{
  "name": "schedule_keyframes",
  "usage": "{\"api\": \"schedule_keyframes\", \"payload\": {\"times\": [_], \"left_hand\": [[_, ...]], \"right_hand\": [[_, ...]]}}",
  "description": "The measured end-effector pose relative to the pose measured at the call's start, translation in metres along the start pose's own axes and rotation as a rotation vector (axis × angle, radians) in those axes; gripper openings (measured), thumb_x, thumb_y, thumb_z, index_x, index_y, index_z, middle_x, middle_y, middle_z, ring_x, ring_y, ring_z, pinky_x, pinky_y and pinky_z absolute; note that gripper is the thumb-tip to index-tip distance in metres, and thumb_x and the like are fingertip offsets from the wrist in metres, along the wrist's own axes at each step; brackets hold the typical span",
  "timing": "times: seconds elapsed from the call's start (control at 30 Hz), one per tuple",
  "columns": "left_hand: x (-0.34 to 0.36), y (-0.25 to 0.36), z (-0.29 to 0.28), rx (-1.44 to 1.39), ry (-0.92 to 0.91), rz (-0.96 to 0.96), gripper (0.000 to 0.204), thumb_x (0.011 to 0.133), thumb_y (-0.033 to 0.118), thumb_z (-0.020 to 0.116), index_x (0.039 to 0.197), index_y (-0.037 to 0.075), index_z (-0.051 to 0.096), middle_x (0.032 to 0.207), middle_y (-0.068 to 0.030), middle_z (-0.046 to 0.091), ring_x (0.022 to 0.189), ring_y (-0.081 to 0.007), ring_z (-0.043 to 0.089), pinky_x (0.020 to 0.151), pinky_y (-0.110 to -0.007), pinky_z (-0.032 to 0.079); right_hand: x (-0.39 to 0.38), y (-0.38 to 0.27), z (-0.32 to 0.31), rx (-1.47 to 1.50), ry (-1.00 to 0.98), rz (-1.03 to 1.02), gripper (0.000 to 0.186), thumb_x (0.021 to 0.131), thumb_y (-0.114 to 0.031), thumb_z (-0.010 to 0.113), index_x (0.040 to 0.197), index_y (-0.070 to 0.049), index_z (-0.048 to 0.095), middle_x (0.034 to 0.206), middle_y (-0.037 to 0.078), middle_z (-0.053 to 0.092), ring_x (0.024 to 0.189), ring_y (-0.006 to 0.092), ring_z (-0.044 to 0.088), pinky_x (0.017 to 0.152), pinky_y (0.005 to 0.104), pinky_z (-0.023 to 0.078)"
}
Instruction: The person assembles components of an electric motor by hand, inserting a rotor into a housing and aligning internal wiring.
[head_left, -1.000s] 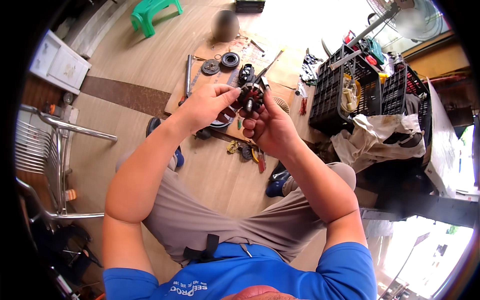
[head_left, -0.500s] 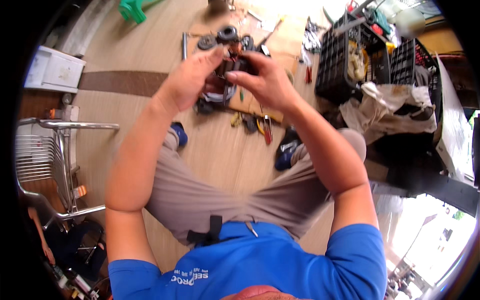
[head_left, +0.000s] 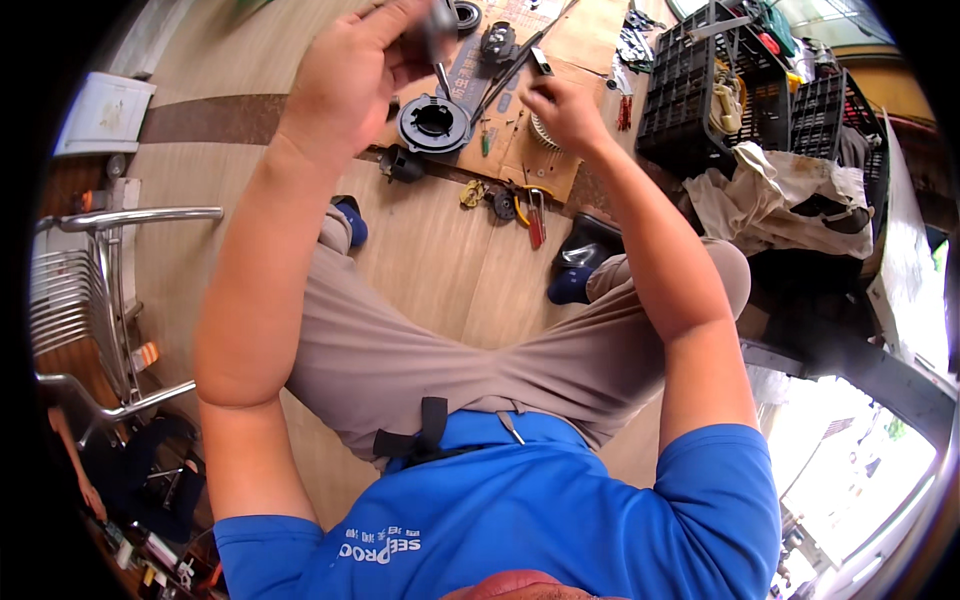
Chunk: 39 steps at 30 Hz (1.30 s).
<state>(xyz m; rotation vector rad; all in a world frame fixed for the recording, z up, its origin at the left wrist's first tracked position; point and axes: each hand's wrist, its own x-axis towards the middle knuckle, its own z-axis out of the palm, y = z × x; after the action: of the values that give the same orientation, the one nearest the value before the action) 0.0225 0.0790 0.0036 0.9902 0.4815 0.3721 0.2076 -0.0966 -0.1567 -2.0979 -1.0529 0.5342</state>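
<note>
My left hand [head_left: 345, 75] is closed around a grey motor part with a thin shaft [head_left: 440, 45], raised at the top of the view and smeared by motion. Its shaft points down toward a round black housing with a central hole [head_left: 408, 128], lying below. Over the cardboard [head_left: 560, 180], my right hand [head_left: 568, 115] has its fingers curled together; whatever they may pinch is too small to make out. A white ribbed fan wheel [head_left: 541, 132] lies partly hidden under this hand. Beyond the fingertips is a small black and silver piece [head_left: 541, 62].
A green-handled screwdriver [head_left: 487, 143], yellow-handled pliers [head_left: 520, 208] and a red-handled tool [head_left: 536, 228] lie around the cardboard's near side. Black crates [head_left: 685, 105] with a draped cloth [head_left: 770, 200] stand at the right. A metal chair [head_left: 150, 217] is at the left.
My hands have moved apart from around the motor part. The left has risen with a part in it; the right has moved rightward and lower, uncovering the round black housing.
</note>
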Motion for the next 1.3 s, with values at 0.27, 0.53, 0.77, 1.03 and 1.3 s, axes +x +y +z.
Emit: {"api": "schedule_keyframes", "payload": {"times": [0.27, 0.53, 0.77, 1.03, 1.3], "left_hand": [[0.003, 0.025, -0.012, -0.148, 0.181, 0.160, 0.016, 0.094, 0.017, 0.057, 0.101, 0.003, 0.062, 0.086, -0.0053, 0.064, 0.075, -0.0170, 0.061, 0.073, -0.033, 0.053], [-0.008, 0.032, 0.000, -0.060, 0.252, 0.306, 0.019, 0.092, 0.018, 0.059, 0.100, 0.001, 0.062, 0.087, -0.0089, 0.064, 0.077, -0.0203, 0.060, 0.075, -0.036, 0.053], [0.011, 0.035, -0.010, -0.160, 0.145, 0.152, 0.019, 0.094, 0.020, 0.056, 0.100, 0.002, 0.058, 0.083, -0.0096, 0.063, 0.077, -0.0200, 0.062, 0.076, -0.037, 0.053], [0.006, 0.034, -0.003, -0.126, 0.196, 0.173, 0.017, 0.096, 0.021, 0.054, 0.097, 0.005, 0.059, 0.081, -0.0074, 0.065, 0.074, -0.0183, 0.063, 0.073, -0.034, 0.053], [0.007, 0.036, -0.019, -0.154, 0.160, 0.174, 0.016, 0.094, 0.018, 0.055, 0.098, 0.004, 0.061, 0.084, -0.0071, 0.065, 0.076, -0.0184, 0.063, 0.072, -0.034, 0.053]], "right_hand": [[-0.081, 0.240, 0.080, -0.883, -1.014, 0.275, 0.023, 0.078, -0.016, 0.059, 0.093, -0.003, 0.070, 0.099, 0.022, 0.067, 0.096, 0.0369, 0.063, 0.083, 0.0420, 0.051], [-0.107, 0.227, 0.120, -0.638, -0.478, 0.436, 0.022, 0.080, -0.020, 0.064, 0.092, -0.002, 0.071, 0.095, 0.023, 0.066, 0.095, 0.0376, 0.064, 0.084, 0.0433, 0.051], [-0.094, 0.196, 0.130, -0.482, -0.399, 0.359, 0.024, 0.082, -0.017, 0.059, 0.091, 0.002, 0.070, 0.099, 0.024, 0.067, 0.099, 0.0375, 0.064, 0.087, 0.0440, 0.051], [-0.095, 0.196, 0.131, -0.535, -0.311, 0.638, 0.028, 0.080, -0.020, 0.060, 0.094, 0.003, 0.069, 0.102, 0.027, 0.065, 0.100, 0.0393, 0.063, 0.088, 0.0443, 0.051], [-0.090, 0.185, 0.136, -0.546, -0.294, 0.608, 0.030, 0.083, -0.022, 0.058, 0.096, 0.002, 0.068, 0.104, 0.027, 0.065, 0.102, 0.0393, 0.062, 0.090, 0.0448, 0.050]]}}
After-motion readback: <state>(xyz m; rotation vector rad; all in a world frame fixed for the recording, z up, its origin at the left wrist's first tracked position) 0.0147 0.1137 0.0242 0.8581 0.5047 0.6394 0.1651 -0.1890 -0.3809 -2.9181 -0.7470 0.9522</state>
